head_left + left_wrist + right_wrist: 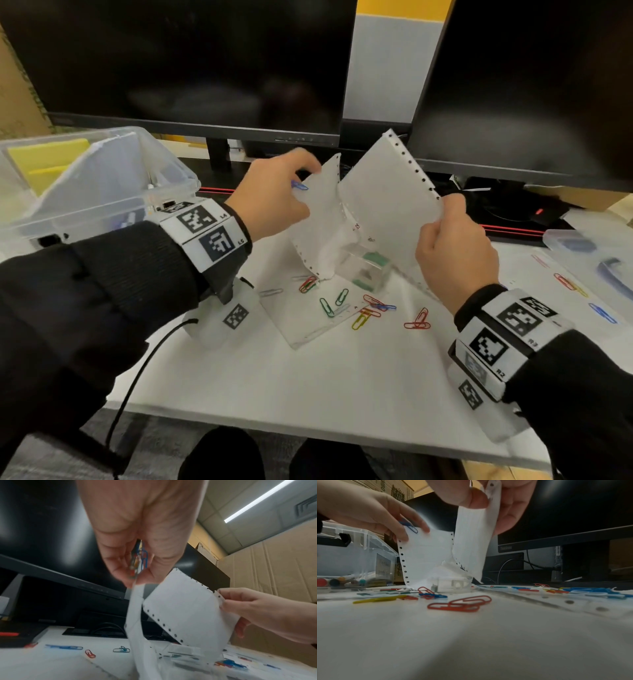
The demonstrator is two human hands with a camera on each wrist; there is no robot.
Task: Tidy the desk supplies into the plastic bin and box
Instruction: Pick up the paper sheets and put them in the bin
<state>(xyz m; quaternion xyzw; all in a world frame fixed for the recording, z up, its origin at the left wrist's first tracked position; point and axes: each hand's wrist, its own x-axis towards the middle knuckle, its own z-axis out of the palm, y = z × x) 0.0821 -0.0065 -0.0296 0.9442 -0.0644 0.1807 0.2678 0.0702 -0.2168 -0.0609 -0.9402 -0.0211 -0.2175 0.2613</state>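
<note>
Left hand [274,195]: we see it pinching the perforated paper [387,202] and a blue paper clip [299,186].
Right hand [455,253]: pinches the paper's other edge.
Paper: raised over the clear small box [368,270].
Loose clips [373,308]: scattered on the counter [308,394].
Plastic bin [85,192]: far left.

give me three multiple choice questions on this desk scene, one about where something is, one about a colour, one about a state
1. Where is the small clear box?
A. on the desk under the lifted paper
B. inside the large plastic bin
C. on top of a monitor

2. What colour is the paper clip at the left hand?
A. yellow
B. blue
C. green

3. How is the perforated paper held?
A. lying flat and untouched
B. rolled up in one hand
C. lifted by both hands, one on each side

Answers:
1 A, the head view shows the box on the white desk between the two hanging paper halves.
2 B, a blue clip shows against the paper by the left fingers.
3 C, the left hand and right hand each pinch an upper edge.
</note>
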